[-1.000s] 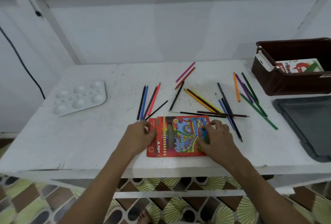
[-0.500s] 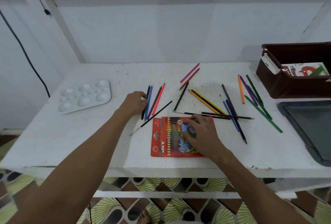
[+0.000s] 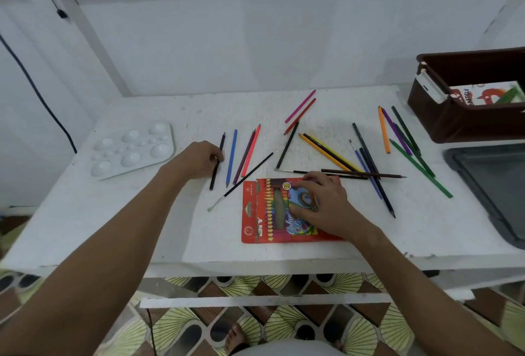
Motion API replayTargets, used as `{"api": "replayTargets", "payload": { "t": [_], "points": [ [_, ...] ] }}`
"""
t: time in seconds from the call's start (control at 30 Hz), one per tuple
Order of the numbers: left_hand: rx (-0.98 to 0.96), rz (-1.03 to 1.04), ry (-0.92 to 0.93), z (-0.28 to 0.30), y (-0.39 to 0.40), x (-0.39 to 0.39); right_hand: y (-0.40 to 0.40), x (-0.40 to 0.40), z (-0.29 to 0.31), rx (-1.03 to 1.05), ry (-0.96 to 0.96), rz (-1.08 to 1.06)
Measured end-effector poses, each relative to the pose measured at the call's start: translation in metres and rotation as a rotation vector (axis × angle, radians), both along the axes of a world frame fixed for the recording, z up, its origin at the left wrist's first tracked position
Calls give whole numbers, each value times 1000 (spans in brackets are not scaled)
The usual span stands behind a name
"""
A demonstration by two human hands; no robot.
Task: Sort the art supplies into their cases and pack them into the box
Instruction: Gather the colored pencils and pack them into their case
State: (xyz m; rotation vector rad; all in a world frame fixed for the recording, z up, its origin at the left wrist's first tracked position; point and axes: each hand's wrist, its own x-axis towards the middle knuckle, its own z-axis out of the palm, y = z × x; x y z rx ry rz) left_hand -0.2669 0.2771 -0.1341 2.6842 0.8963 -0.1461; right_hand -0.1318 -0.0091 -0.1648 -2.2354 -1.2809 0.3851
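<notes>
Coloured pencils (image 3: 331, 153) are scattered all over the white bench (image 3: 176, 230), mostly from 12 to 3 o'clock of the red pencil case (image 3: 257, 213), which lies flat near the front edge. Right hand (image 3: 326, 205) sits on top of the case, fingers bent and pressing down on its printed cover, so it's pinned rather than picked up. Left hand (image 3: 199, 159) is out at about 10 o'clock from the case, fingers curled around a black pencil (image 3: 217, 166); looks like a proper grip, though the thumb side is hard to see. Just right of that pencil are a blue pencil (image 3: 231, 158) and a red pencil (image 3: 251, 151), and a thin paintbrush (image 3: 241, 182) runs diagonally to the case's top-left corner. White paint palette (image 3: 132, 149) is at far left. Brown box (image 3: 466, 116) sits at 2 o'clock with a printed case inside, dark tray (image 3: 488, 185) in front of it.
</notes>
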Motion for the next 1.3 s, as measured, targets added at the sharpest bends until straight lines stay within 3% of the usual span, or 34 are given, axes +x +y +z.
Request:
{"api": "replayTargets", "payload": {
  "t": [0.27,0.43,0.57,0.63,0.77,0.83,1.13,1.3],
  "points": [
    [176,-161,81,3,11,-17,-4,11,23,-422,-34,324],
    [224,-185,7,14,10,-15,-1,12,22,-419,-9,311],
    [176,-26,-97,17,5,-1,-2,13,20,-397,26,307],
    [80,103,-136,16,-1,9,-3,13,18,-380,39,303],
    [-320,400,-267,6,-14,29,-5,14,17,-355,46,295],
    [-352,446,-268,1,-19,36,-6,13,17,-338,45,285],
    [-138,441,-175,0,-28,39,-6,14,19,-337,53,260],
    [-104,152,-169,20,-42,13,-7,17,20,-330,54,268]
  ]
}}
